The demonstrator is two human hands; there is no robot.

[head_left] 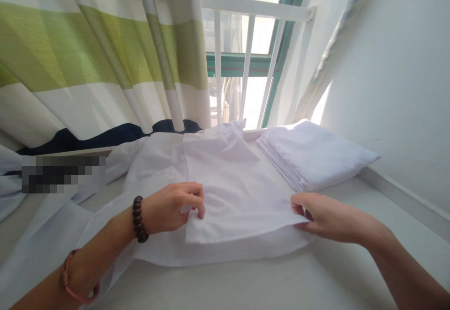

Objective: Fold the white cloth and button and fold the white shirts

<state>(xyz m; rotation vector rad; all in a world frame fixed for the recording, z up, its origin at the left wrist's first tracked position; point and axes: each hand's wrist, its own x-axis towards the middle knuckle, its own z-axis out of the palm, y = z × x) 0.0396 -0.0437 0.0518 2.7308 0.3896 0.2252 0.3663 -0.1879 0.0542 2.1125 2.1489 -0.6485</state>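
Observation:
A white garment (232, 197) lies spread on a pale flat surface, one side folded over onto itself. Its kind is hard to make out; a long sleeve-like part stretches to the left. My left hand (172, 207), with a dark bead bracelet and a reddish band on its arm, pinches the lower left part of the folded layer. At the lower right corner, my right hand (319, 216) grips the edge between thumb and fingers, slightly lifted. Beyond the right hand sits a folded stack of white cloth (312, 153).
White and green curtains (105, 52) hang along the back left. A white railing (256, 8) stands before a green-framed window (242, 64). At the right is a white wall (404, 76), with a raised ledge (404, 197) along the surface's edge. More white cloth (10, 179) lies far left.

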